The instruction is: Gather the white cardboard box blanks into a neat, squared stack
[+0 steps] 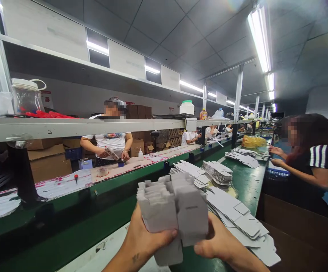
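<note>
My left hand point(148, 238) and my right hand point(217, 241) grip a thick bundle of folded grey cardboard box blanks point(178, 211) from either side, with thumbs on its front face. The bundle is partly splayed, and its upper tabs stick up. Just beyond my right hand, a pile of flat die-cut grey cardboard blanks point(237, 215) lies on the green workbench point(247, 185). Two more stacks of grey blanks point(217, 173) point(189, 173) sit farther along the bench.
A metal shelf rail point(81, 128) runs across the view above the bench. One co-worker point(109, 141) across the bench holds a small object, and another co-worker point(308, 162) works at the right. Cardboard cartons point(49, 162) stand behind the bench.
</note>
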`<state>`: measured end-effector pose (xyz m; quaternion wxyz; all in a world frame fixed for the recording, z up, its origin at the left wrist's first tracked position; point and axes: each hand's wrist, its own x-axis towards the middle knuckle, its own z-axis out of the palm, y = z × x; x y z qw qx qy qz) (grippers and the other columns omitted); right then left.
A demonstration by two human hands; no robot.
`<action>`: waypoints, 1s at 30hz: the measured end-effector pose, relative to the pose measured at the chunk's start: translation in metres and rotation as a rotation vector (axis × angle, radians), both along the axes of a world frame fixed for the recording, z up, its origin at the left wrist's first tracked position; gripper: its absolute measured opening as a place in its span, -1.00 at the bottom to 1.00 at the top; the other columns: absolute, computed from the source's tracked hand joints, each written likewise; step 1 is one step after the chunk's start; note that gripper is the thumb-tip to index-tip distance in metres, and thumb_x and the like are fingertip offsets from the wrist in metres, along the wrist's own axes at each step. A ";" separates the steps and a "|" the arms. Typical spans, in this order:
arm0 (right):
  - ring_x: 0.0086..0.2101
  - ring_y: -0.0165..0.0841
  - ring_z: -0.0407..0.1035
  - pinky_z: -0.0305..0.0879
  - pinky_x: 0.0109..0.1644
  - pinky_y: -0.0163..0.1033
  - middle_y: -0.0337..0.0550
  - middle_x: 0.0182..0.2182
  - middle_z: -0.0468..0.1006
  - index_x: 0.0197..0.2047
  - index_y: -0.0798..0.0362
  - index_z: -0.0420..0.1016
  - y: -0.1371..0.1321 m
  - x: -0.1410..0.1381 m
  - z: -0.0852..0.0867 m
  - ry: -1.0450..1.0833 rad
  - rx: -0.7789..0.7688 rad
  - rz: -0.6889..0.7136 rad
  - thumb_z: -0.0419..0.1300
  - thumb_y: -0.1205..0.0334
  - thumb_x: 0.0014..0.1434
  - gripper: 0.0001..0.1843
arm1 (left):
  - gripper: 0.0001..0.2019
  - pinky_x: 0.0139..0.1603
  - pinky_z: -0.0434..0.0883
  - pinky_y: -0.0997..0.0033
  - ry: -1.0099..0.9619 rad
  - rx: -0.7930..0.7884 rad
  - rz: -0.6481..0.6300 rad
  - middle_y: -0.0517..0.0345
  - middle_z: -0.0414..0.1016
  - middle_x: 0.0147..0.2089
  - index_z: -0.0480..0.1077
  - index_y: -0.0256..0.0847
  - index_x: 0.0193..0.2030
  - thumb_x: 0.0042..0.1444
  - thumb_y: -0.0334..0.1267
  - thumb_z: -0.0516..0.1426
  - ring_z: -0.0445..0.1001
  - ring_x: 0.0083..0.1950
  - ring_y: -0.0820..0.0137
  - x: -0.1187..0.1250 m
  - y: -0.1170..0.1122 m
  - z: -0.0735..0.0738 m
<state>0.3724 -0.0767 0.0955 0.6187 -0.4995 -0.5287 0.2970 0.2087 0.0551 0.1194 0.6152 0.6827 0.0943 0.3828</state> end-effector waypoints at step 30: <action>0.22 0.04 0.25 0.27 0.24 0.16 0.02 0.30 0.24 0.45 -0.15 -0.24 0.004 -0.011 -0.022 -0.042 0.134 -0.412 0.42 -0.10 -0.13 0.25 | -0.42 -0.14 0.48 0.27 0.032 -0.145 -0.089 -0.01 0.63 -0.18 0.51 -0.30 -0.07 -0.20 -0.02 0.44 0.56 -0.14 0.12 0.016 0.000 -0.012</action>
